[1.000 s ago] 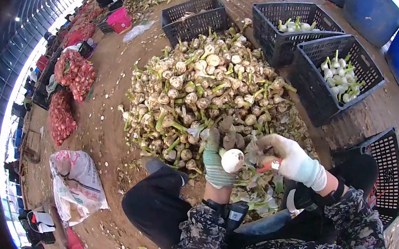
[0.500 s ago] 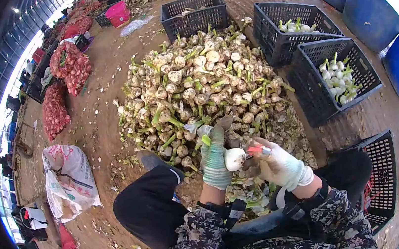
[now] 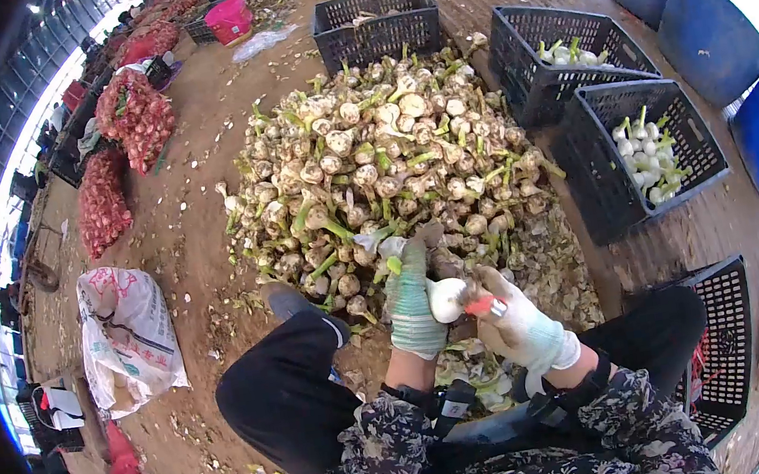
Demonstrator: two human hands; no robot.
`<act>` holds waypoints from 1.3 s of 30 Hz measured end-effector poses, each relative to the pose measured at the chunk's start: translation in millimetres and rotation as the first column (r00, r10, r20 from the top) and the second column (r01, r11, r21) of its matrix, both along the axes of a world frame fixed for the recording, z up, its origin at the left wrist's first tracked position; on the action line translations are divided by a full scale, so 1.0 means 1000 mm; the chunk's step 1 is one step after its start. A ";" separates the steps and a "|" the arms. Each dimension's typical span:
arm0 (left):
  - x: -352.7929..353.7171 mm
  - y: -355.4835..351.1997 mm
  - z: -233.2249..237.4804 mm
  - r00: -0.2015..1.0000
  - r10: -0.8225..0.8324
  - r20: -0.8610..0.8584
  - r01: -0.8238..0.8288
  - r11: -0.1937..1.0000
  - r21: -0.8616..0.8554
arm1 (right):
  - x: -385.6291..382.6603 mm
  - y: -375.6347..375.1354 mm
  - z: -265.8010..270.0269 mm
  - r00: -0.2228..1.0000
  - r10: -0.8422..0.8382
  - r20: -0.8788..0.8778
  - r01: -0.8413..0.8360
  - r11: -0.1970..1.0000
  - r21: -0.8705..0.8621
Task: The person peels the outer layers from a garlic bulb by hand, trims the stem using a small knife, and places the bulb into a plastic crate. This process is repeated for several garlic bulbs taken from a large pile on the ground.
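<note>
My left hand point(image 3: 410, 307), in a green-and-white striped glove, is closed around a white peeled garlic bulb point(image 3: 447, 301). The bulb's green stem point(image 3: 393, 266) sticks out past the thumb side. In its pale, dirt-stained glove, my right hand point(image 3: 521, 326) grips a small red-handled knife point(image 3: 483, 305) right beside the bulb; its blade is hidden. Just beyond both hands lies a large heap of unpeeled garlic point(image 3: 380, 166) with cut stems. Leafy peelings point(image 3: 471, 368) lie below my hands, between my legs.
To the right, two black crates point(image 3: 598, 201) point(image 3: 527, 91) hold cleaned white garlic. Another black crate point(image 3: 378, 29) stands behind the heap, and one more point(image 3: 725, 346) by my right knee. On the left are a white woven sack point(image 3: 131, 338) and red net bags point(image 3: 135, 120).
My right hand has shifted slightly left and down, and the red handle now sits closer to the bulb at a different angle. My left hand keeps hold of the bulb.
</note>
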State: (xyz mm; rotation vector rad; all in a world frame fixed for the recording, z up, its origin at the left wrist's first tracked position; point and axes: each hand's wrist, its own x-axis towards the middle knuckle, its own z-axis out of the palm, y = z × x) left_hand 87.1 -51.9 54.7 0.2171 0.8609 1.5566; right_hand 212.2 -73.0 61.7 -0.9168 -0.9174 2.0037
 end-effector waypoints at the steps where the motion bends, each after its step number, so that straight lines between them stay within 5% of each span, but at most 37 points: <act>1: -0.007 0.001 -0.002 0.990 -0.010 0.139 0.014 1.000 -0.028 | 0.004 -0.003 -0.003 0.999 -0.002 -0.044 0.004 1.000 0.030; 2: -0.010 0.001 -0.003 0.990 -0.007 0.138 0.010 1.000 -0.021 | 0.008 -0.002 -0.004 0.996 -0.003 -0.088 0.008 0.998 0.061; 3: -0.012 0.001 -0.003 0.991 -0.021 0.136 0.028 0.998 -0.052 | 0.014 0.001 0.007 0.997 0.044 0.062 -0.050 0.993 0.104; 4: -0.014 0.002 -0.004 0.990 -0.033 0.135 0.045 0.995 -0.086 | 0.016 0.005 -0.008 0.998 -0.050 0.037 0.050 0.999 0.017; 6: -0.014 0.006 -0.016 0.983 -0.019 0.185 0.044 0.990 -0.133 | 0.010 0.012 -0.005 0.913 -0.260 0.316 0.111 0.901 0.419; 8: -0.011 -0.001 -0.025 0.963 -0.201 0.178 0.220 0.971 -0.095 | 0.000 0.015 -0.011 0.811 -0.450 0.375 0.091 0.729 0.678; 10: 0.007 0.004 -0.045 0.957 -0.161 0.239 0.217 0.949 -0.228 | -0.015 0.023 -0.004 0.703 -0.579 0.413 -0.077 0.516 0.853; 12: 0.020 -0.006 -0.038 0.975 -0.162 -0.155 0.131 0.972 -0.194 | -0.014 0.041 -0.018 0.730 -0.519 0.445 0.045 0.686 0.726; 13: 0.020 -0.008 -0.031 0.765 -0.298 -0.571 0.154 0.945 -0.288 | -0.010 0.061 -0.041 0.698 -0.493 0.519 0.095 0.783 0.615; 14: 0.029 -0.012 -0.030 0.960 -0.158 -0.231 0.084 0.950 -0.299 | -0.004 0.069 -0.040 0.519 -0.570 0.637 0.064 0.769 0.636; 16: 0.021 -0.003 -0.023 0.987 -0.109 -0.115 0.071 0.955 -0.288 | 0.010 0.067 -0.034 0.586 -0.595 0.550 0.208 0.766 0.608; 17: 0.010 0.001 -0.042 0.989 -0.118 -0.084 0.090 0.954 -0.286 | 0.016 0.057 -0.032 0.633 -0.658 0.409 0.183 0.640 0.747; 18: 0.008 0.003 -0.038 0.997 -0.076 0.026 0.080 0.940 -0.333 | 0.021 0.048 -0.035 0.633 -0.655 0.411 0.178 0.641 0.747; 21: 0.012 0.008 -0.049 0.998 -0.052 0.033 0.060 0.942 -0.329 | 0.035 0.026 -0.043 0.679 -0.513 0.525 0.153 0.799 0.582; 24: 0.014 0.015 -0.056 0.996 -0.049 0.077 0.078 0.891 -0.446 | 0.038 0.023 -0.027 0.541 -0.604 0.586 -0.063 0.665 0.744; 25: 0.020 0.015 -0.061 0.999 -0.018 0.045 0.036 0.893 -0.450 | 0.038 0.023 -0.048 0.682 -0.511 0.524 -0.022 0.701 0.713; 26: 0.024 0.015 -0.064 1.000 0.021 0.008 -0.015 0.892 -0.452 | 0.028 0.017 -0.049 0.958 -0.207 0.199 0.143 0.945 0.293; 28: 0.034 0.015 -0.069 0.984 0.008 -0.177 -0.094 0.873 -0.479 | 0.017 0.013 -0.048 0.943 -0.067 0.326 -0.056 0.933 0.356; 29: 0.034 0.015 -0.073 0.976 0.068 -0.205 -0.139 0.923 -0.358 | 0.018 0.014 -0.056 0.957 -0.046 0.286 -0.054 0.941 0.334; 30: 0.028 0.018 -0.080 0.955 0.105 -0.277 -0.196 0.925 -0.324 | 0.022 0.018 -0.062 0.988 0.002 0.157 -0.020 0.993 0.112; 32: 0.010 0.022 -0.086 0.971 0.212 -0.109 -0.237 0.915 -0.326 | 0.042 0.027 -0.065 0.983 0.075 0.167 -0.065 0.996 -0.064; 33: -0.001 0.029 -0.086 0.940 0.305 -0.152 -0.340 0.869 -0.359 | 0.052 0.035 -0.070 0.995 -0.024 0.094 0.040 0.985 -0.171; 34: -0.009 0.034 -0.087 0.913 0.376 -0.160 -0.408 0.812 -0.417 | 0.074 0.047 -0.063 0.994 -0.098 -0.053 0.093 0.991 -0.100; 35: -0.015 0.034 -0.087 0.888 0.411 -0.205 -0.459 0.771 -0.441 | 0.086 0.067 -0.041 0.919 -0.325 -0.224 0.267 0.930 -0.253; 38: -0.034 0.030 -0.122 0.869 0.414 -0.269 -0.491 0.665 -0.563 | 0.152 0.123 -0.046 0.642 -0.500 -0.582 0.539 0.833 -0.121; 39: -0.032 0.030 -0.119 0.838 0.449 -0.312 -0.543 0.624 -0.562 | 0.148 0.133 -0.049 0.531 -0.470 -0.706 0.385 0.875 -0.293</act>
